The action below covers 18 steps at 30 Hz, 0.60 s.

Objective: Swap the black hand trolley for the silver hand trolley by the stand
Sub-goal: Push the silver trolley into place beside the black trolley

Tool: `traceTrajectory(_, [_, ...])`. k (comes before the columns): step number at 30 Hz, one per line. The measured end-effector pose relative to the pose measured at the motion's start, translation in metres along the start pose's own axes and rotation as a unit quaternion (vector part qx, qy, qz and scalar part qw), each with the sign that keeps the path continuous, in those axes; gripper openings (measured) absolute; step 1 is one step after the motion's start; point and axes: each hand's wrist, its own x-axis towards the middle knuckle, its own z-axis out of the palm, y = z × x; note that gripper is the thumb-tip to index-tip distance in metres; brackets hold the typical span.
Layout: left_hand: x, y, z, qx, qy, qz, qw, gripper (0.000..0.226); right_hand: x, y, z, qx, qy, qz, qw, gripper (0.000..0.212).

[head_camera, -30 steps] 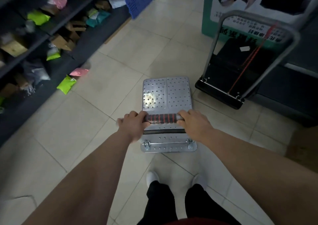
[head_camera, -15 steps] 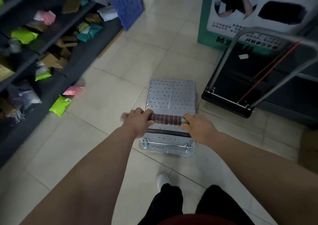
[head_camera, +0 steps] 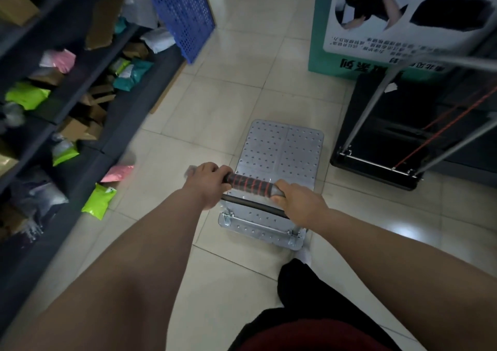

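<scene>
The silver hand trolley [head_camera: 279, 151] stands on the tiled floor in front of me, its perforated deck pointing away. My left hand [head_camera: 207, 185] grips the left end of its handle bar [head_camera: 248, 184], which is wrapped in black and red. My right hand [head_camera: 297, 203] grips the right end. The black hand trolley [head_camera: 376, 125] is parked to the right, its grey handle frame raised, with a red cord running down to its deck. It sits in front of the green stand [head_camera: 320, 57] with a printed poster.
Dark shelving [head_camera: 67, 103] full of coloured parcels and boxes lines the left side. A blue perforated crate [head_camera: 185, 14] leans at the shelf's far end. Pink and green parcels [head_camera: 99, 200] lie at the shelf's foot. My legs and a white shoe [head_camera: 305, 255] are below the trolley.
The silver trolley has rolled forward and slightly right along the aisle, closer to the black trolley and the stand. Both hands have kept their grip on the handle.
</scene>
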Motion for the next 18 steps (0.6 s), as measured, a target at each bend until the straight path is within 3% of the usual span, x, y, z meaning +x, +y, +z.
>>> traceTrajectory(7, [0.063,-0.028,-0.028,0.009,0.011,0.049,0.999,0.037,0.052,-0.017,-0.022,0.076,0.025,0.039,0.996,0.018])
traceTrajectory(12, [0.100,-0.042,-0.046,0.019,0.013,0.110,0.994,0.032,0.074,-0.030,-0.017,0.021,0.183,0.094,0.978,0.033])
traceTrajectory(18, [0.127,-0.060,-0.055,0.012,0.006,0.185,0.983,0.031,0.089,-0.061,-0.009,-0.001,0.258,0.200,0.945,0.036])
